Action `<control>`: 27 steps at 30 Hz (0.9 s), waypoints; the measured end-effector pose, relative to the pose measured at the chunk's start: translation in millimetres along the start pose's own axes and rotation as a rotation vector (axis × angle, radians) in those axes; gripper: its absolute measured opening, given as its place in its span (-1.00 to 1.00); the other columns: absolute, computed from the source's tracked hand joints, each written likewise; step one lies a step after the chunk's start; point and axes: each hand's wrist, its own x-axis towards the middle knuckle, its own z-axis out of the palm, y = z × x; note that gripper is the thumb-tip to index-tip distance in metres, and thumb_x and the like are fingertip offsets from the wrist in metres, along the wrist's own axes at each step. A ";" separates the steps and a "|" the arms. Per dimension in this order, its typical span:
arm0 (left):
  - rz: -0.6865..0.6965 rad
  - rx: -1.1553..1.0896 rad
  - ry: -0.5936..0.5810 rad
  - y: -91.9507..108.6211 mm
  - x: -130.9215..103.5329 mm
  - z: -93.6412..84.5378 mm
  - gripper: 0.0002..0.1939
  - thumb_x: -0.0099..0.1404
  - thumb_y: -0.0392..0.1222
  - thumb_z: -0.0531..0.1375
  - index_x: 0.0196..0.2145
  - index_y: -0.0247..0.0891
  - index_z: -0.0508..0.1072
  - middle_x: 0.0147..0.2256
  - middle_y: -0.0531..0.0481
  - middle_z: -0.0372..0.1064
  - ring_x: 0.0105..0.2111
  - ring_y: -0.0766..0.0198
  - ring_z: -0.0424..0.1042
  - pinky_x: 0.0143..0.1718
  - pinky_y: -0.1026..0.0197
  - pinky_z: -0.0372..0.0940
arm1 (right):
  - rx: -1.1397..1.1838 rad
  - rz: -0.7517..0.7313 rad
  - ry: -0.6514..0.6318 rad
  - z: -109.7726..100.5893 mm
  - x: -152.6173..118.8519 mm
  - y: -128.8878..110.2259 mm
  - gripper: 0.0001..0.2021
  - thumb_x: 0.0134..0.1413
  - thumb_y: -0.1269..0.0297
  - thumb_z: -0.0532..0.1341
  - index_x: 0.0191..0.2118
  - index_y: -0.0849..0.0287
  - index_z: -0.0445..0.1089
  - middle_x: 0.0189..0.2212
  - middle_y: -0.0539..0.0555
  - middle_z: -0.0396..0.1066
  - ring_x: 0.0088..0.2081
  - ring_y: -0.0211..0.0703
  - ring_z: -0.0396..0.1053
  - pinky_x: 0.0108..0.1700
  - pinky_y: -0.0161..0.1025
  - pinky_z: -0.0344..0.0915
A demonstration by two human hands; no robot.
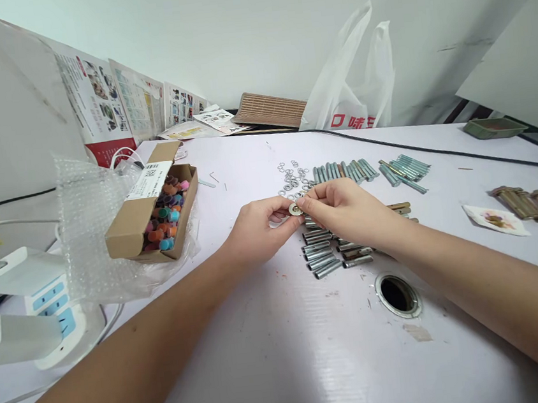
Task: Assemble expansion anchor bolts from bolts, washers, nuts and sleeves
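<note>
Above the middle of the table, my left hand [263, 229] and my right hand [347, 209] meet fingertip to fingertip. Between them is a small round metal washer [295, 209], pinched from both sides. Something darker shows in the washer's centre, too small to make out. Just beyond my fingers lies a loose cluster of metal rings and washers [290, 179]. Shiny metal sleeves [320, 254] lie in rows below my right hand, partly covered by it. Behind that hand is a row of zinc-coloured bolts or rods [345, 171], with a second pile of rods [405, 169] to its right.
An open cardboard box [128, 232] of colourful caps sits on bubble wrap [93, 239] at left, near a power strip [62, 313]. Large brownish bolts [526, 203] lie right, beside a small printed packet [494, 219]. A metal-rimmed hole [398, 295] opens in the table [266, 355].
</note>
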 end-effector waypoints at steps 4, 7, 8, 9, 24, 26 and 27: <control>-0.009 0.005 -0.003 0.9 -1.5 -0.3 -0.77 0.23 -0.09 0.23 -0.21 -0.21 0.56 -0.24 0.06 0.55 -0.25 0.30 0.48 -0.12 0.26 0.33 | -0.010 -0.011 -0.036 -3.7 0.1 1.6 -0.62 0.22 0.07 0.14 -0.54 0.19 0.23 -0.65 -0.06 0.09 -0.61 -0.37 -0.04 -0.60 -0.32 -0.10; -0.016 0.002 -0.007 1.6 -2.3 -1.7 -0.77 0.22 -0.08 0.24 -0.20 -0.21 0.56 -0.25 0.05 0.56 -0.25 0.30 0.48 -0.11 0.26 0.33 | -0.074 0.033 -0.004 -18.1 2.1 6.1 -0.61 0.22 -0.02 0.14 -0.49 0.18 0.31 -0.64 -0.03 0.17 -0.63 -0.35 -0.01 -0.60 -0.29 -0.07; -0.020 0.001 -0.007 1.4 -2.3 -2.3 -0.77 0.23 -0.08 0.24 -0.21 -0.21 0.56 -0.25 0.04 0.56 -0.25 0.30 0.48 -0.10 0.25 0.33 | -0.111 0.049 0.034 -25.3 3.7 9.1 -0.61 0.22 -0.04 0.13 -0.47 0.17 0.34 -0.64 -0.02 0.20 -0.64 -0.34 0.00 -0.59 -0.28 -0.05; -0.025 -0.001 -0.005 0.7 -2.0 -3.0 -0.78 0.23 -0.08 0.24 -0.21 -0.22 0.56 -0.26 0.04 0.55 -0.25 0.30 0.48 -0.10 0.25 0.33 | -0.158 0.060 0.083 -33.2 5.9 13.2 -0.61 0.21 -0.05 0.13 -0.44 0.17 0.36 -0.64 -0.01 0.22 -0.64 -0.33 0.02 -0.58 -0.26 -0.03; -0.059 0.058 -0.084 -12.0 1.5 -3.4 -0.78 0.22 -0.08 0.21 -0.27 -0.26 0.52 -0.30 0.03 0.52 -0.27 0.29 0.45 -0.16 0.25 0.30 | -0.327 0.121 -0.132 -63.2 33.1 64.4 -0.66 0.05 0.00 0.25 -0.23 0.18 0.51 -0.61 0.02 0.40 -0.65 -0.27 0.24 -0.56 -0.27 0.15; -0.054 0.079 -0.105 -11.8 2.0 -3.7 -0.80 0.23 -0.09 0.20 -0.29 -0.26 0.52 -0.30 0.04 0.51 -0.27 0.29 0.45 -0.16 0.25 0.27 | -0.331 0.128 -0.146 -63.6 33.3 62.8 -0.73 0.04 0.07 0.25 -0.29 0.18 0.51 -0.59 0.02 0.41 -0.63 -0.28 0.24 -0.55 -0.27 0.17; -0.050 0.095 -0.116 -11.9 2.4 -4.0 -0.81 0.23 -0.10 0.20 -0.30 -0.26 0.51 -0.30 0.04 0.51 -0.26 0.29 0.44 -0.17 0.24 0.27 | -0.350 0.116 -0.124 -64.0 32.8 61.3 -0.77 0.02 0.11 0.26 -0.34 0.18 0.51 -0.59 0.02 0.40 -0.62 -0.28 0.24 -0.53 -0.27 0.18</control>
